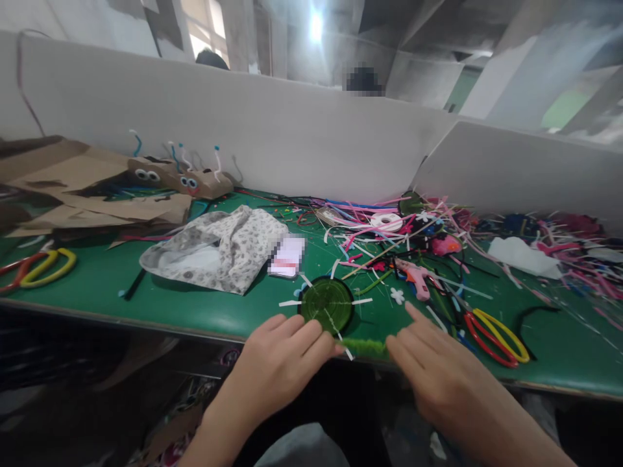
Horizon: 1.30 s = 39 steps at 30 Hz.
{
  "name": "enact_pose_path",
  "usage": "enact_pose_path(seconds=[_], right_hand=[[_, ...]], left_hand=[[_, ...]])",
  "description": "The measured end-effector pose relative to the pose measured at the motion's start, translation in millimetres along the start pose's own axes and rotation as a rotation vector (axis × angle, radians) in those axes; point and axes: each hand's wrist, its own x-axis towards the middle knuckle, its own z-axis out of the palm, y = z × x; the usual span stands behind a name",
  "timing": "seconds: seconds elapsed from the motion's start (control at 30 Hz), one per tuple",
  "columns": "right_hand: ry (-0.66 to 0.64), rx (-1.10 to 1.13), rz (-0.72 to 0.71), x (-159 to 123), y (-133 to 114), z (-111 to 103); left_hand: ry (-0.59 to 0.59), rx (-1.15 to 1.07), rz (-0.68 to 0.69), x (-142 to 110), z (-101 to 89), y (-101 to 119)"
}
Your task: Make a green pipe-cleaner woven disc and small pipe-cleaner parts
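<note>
A round coil of dark green pipe cleaner (325,298), edged in black with white strips sticking out around it, lies near the front edge of the green table. My left hand (287,353) is closed at its lower left, its fingertips beside one white strip. From there a bright green pipe cleaner (365,347) stretches along the table edge to my right hand (433,363). The right hand's fingers are closed at the strand's other end, with the index finger pointing up. A small white flower shape (397,296) lies beyond the right hand.
Right of the coil are a pink glue gun (416,275), red-and-yellow scissors (496,334) and tangled pipe cleaners (350,214). A spotted cloth bag (219,250) and a phone (287,256) lie left. Cardboard pieces (73,168) and more scissors (46,267) sit far left. A white partition (292,136) stands behind.
</note>
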Motion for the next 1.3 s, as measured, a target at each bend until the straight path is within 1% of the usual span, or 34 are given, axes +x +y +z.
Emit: enact_pose_path(seconds=[0.07,0.1,0.17,0.23,0.27,0.3,0.37,0.43,0.5,0.57,0.63,0.7,0.73,0.8,0.87,0.93,1.0,1.07,1.17,1.23,1.3], right_hand=[[-0.079,0.100,-0.070,0.1,0.4,-11.2],[-0.112,0.190,-0.084,0.8,1.2,-16.5],[-0.173,0.438,-0.062,2.8,2.7,-24.1],[-0.214,0.715,0.045,4.5,1.2,-24.6],[-0.213,0.841,0.123,4.9,-1.8,-21.6],[-0.188,0.957,0.210,5.0,-6.4,-16.7],[-0.114,1.165,0.391,4.6,-20.1,-3.5],[-0.048,1.346,0.576,4.1,-36.2,9.8],[0.001,1.491,0.710,3.4,-50.8,19.9],[0.023,1.577,0.776,1.6,-61.7,27.6],[0.059,1.604,0.809,-1.3,-68.4,35.7],[0.108,1.519,0.843,-5.1,-70.3,45.1],[0.128,1.415,0.855,-7.1,-69.3,50.0],[0.164,1.091,0.839,-11.0,-63.3,58.4],[0.208,0.677,0.748,-14.1,-53.7,63.0],[0.215,0.311,0.633,-16.0,-43.4,63.3],[0.146,0.095,0.548,-17.1,-34.4,60.0],[0.052,0.008,0.487,-18.2,-27.0,54.7],[-0.090,-0.086,0.362,-20.7,-16.3,45.6],[-0.197,-0.099,0.213,-21.3,-9.0,39.4],[-0.291,-0.044,0.053,-19.4,-2.5,32.6]], left_hand=[[-0.064,-0.084,0.026,-0.8,-12.7,-4.6],[-0.092,-0.175,0.041,-1.0,-17.3,-6.8],[-0.150,-0.476,0.072,-1.4,-20.5,-10.0],[-0.169,-0.872,0.070,-2.3,-14.3,-9.3],[-0.136,-1.055,0.035,-3.0,-8.3,-6.9],[-0.085,-1.193,-0.028,-3.9,-1.2,-3.2],[0.043,-1.369,-0.172,-5.5,13.5,6.8],[0.130,-1.438,-0.293,-6.1,25.0,16.7],[0.168,-1.426,-0.395,-4.6,31.7,22.9],[0.161,-1.354,-0.489,-1.2,34.9,24.4],[0.116,-1.242,-0.565,2.9,36.2,22.1],[0.055,-1.094,-0.601,6.0,36.3,18.0],[0.019,-1.013,-0.603,6.9,36.0,15.8],[-0.055,-0.833,-0.585,7.1,34.6,12.3],[-0.130,-0.622,-0.541,6.4,32.6,10.4],[-0.207,-0.400,-0.465,6.2,31.4,10.4],[-0.267,-0.212,-0.366,7.4,31.5,11.3],[-0.305,-0.062,-0.249,9.9,32.3,11.5],[-0.368,0.077,0.018,15.1,30.9,6.6],[-0.418,0.087,0.228,19.8,26.1,-1.2],[-0.473,0.031,0.396,26.8,17.8,-12.3]])
